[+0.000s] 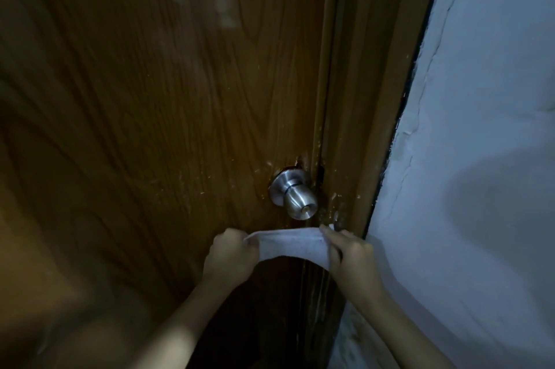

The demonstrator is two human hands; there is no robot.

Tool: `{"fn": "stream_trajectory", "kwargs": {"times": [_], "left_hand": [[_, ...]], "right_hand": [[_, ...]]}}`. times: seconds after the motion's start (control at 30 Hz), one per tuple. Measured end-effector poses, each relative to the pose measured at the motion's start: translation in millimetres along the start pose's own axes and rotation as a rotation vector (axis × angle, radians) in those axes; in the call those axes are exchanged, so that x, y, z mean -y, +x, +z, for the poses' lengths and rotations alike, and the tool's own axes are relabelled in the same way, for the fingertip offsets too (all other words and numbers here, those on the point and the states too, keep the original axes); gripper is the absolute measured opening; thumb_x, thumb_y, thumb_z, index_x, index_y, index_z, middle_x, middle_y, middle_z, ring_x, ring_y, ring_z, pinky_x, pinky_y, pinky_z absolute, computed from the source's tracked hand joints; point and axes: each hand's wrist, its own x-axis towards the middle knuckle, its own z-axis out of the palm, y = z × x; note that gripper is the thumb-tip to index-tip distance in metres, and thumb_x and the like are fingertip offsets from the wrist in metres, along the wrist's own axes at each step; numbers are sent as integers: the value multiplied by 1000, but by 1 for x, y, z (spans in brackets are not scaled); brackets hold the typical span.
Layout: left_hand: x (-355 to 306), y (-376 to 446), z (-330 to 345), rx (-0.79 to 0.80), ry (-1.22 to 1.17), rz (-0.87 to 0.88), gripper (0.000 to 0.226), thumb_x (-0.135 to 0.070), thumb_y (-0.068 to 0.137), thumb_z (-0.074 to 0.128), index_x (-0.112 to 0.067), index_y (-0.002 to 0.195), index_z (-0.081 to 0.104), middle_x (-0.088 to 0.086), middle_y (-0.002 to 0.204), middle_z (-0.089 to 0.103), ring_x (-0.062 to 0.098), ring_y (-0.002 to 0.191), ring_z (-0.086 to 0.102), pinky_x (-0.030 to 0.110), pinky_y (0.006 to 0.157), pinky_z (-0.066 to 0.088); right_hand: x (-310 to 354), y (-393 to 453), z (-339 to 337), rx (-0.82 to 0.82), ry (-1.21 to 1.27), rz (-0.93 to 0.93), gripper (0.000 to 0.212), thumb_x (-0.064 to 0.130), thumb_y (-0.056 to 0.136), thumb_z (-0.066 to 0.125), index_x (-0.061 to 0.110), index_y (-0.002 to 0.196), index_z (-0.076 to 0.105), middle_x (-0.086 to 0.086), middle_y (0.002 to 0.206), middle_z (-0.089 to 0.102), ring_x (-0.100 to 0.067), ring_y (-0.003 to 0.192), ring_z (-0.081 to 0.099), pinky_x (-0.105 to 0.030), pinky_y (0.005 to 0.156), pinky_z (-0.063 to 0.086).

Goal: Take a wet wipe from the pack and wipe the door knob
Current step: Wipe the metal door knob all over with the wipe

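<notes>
Door knob point(295, 194) juts clear of the door point(150, 98) — open air all round it; door frame point(354, 128) crowds its right.

wet wipe point(292, 244) unfolded, door knob point(295, 196) bare
wipe white, stretched flat into a wide band, sagging at the lower edge; sits just below the knob, not touching; knob round, brushed steel on a round rose, near the door's edge

One head-worn wide-angle view looks forward and down, close to a brown wooden door point(150, 128), with its steel knob point(295, 194) near centre. The frame point(360, 128) and white wall point(480, 158) fill the right side, edges bowed.
</notes>
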Motion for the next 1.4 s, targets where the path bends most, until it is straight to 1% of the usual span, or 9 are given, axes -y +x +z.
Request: {"fn": "stream_trajectory", "kwargs": {"times": [0.17, 0.27, 0.47, 0.67, 0.87, 1.07, 1.2, 1.3, 1.4], "left_hand": [[-40, 8, -25, 27, -373, -134, 34, -22, 89, 48, -12, 56, 53, 1, 45, 43, 14, 41, 40, 25, 47, 33], [-61, 9, -42, 29, -489, -82, 36, -22, 90, 47, -13, 56, 54, -2, 41, 41, 11, 35, 39, 24, 42, 34], [-92, 0, -47, 115, -486, -14, 28, -19, 91, 48, -9, 67, 59, -2, 45, 40, 11, 41, 37, 26, 46, 31], [-106, 7, -67, 23, -610, 12, 22, -19, 92, 47, -3, 88, 63, 1, 58, 47, 13, 53, 45, 25, 52, 38], [-79, -1, -42, 141, -354, -1, 37, -18, 92, 45, -14, 56, 51, -1, 46, 40, 12, 41, 37, 26, 48, 31], [-95, -1, -61, -60, -624, 82, 30, -16, 93, 45, -21, 65, 56, -3, 54, 48, 8, 53, 45, 20, 53, 34], [-79, -13, -65, -79, -646, 181, 37, -22, 93, 45, -22, 57, 56, -6, 36, 45, 6, 38, 43, 26, 53, 39], [-52, -27, -56, -54, -641, 126, 26, -28, 92, 47, -16, 74, 62, 4, 53, 53, 14, 50, 51, 30, 57, 42], [-30, -44, -46, -40, -611, 57, 26, -28, 92, 47, -14, 75, 61, 11, 67, 52, 20, 62, 50, 29, 59, 41]], "right_hand": [[31, 35, -31, -138, 96, -10, 14, 3, 88, 55, 3, 89, 69, -9, 70, 70, -6, 52, 55, -8, 54, 44], [46, 57, -50, -256, 43, -36, 16, 4, 87, 57, 2, 96, 70, -11, 75, 72, -9, 56, 54, 4, 54, 38], [60, 67, -60, -348, 72, 1, 19, 5, 87, 58, 2, 102, 68, -13, 85, 74, -9, 63, 57, 0, 51, 39], [53, 53, -48, -201, 58, 25, 18, 5, 88, 56, 3, 99, 69, -14, 85, 73, -11, 64, 57, 3, 58, 41], [67, 74, -71, -370, 54, -59, 20, 5, 87, 57, 2, 104, 67, -14, 87, 73, -12, 68, 59, -7, 58, 40], [57, 49, -45, -230, 49, -26, 22, 6, 89, 54, 4, 108, 65, -15, 89, 73, -13, 69, 61, -2, 57, 38], [51, 30, -37, -218, 103, 43, 30, 9, 91, 52, 3, 120, 57, -15, 96, 72, -14, 75, 62, 1, 56, 41], [50, 16, -40, -202, 139, 70, 31, 11, 91, 52, 7, 122, 54, -16, 90, 70, -18, 72, 63, -15, 57, 50], [48, 4, -45, -198, 150, 78, 31, 13, 91, 53, 8, 121, 54, -12, 86, 70, -16, 69, 63, -4, 50, 45]]}}
